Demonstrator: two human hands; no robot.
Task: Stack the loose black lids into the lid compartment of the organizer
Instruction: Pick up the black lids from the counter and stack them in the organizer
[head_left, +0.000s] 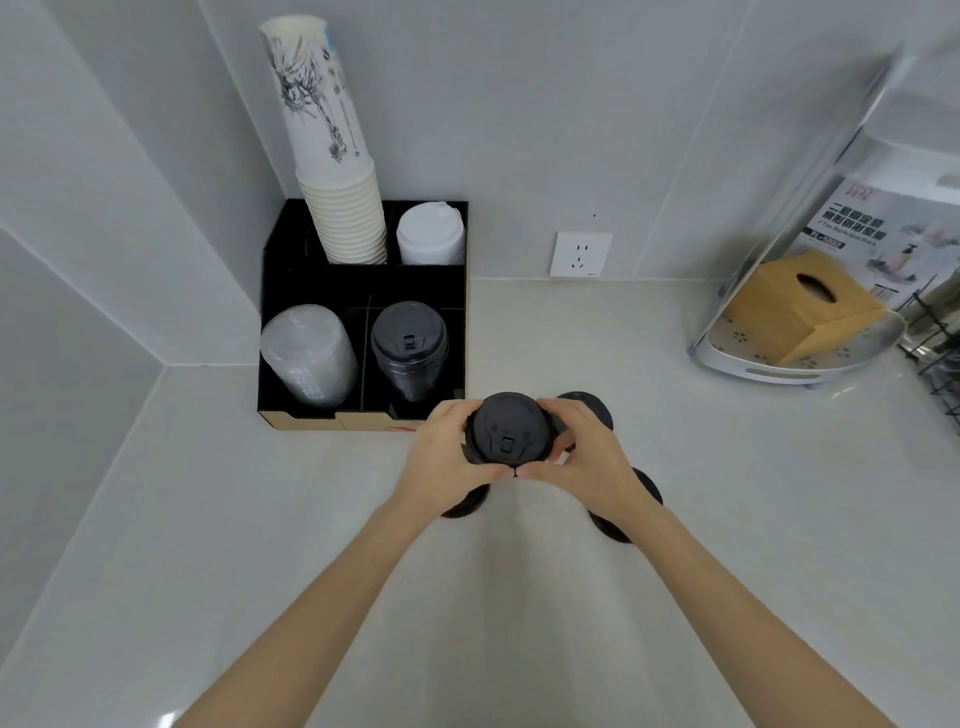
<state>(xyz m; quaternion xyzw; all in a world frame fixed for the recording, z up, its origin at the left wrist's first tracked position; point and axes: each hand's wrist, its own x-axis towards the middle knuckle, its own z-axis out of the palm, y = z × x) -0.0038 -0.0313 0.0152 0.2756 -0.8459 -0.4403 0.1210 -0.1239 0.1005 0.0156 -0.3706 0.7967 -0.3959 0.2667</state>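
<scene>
Two bare hands are gripping one small stack of black lids (508, 428) just in front of the organizer (363, 283): left hand (451, 454) curling round its left side, right hand (582, 452) its right, thumbs nearly touching. Organizer, rear compartments: paper cups (332, 156), white lids (431, 236). Organizer, front compartments: clear lids (309, 353), black lid stack (409, 351). Loose black lids are lying on the counter (727, 519) in front of the organizer, one (467, 504) showing under the left wrist, others (647, 486) beside the right hand.
</scene>
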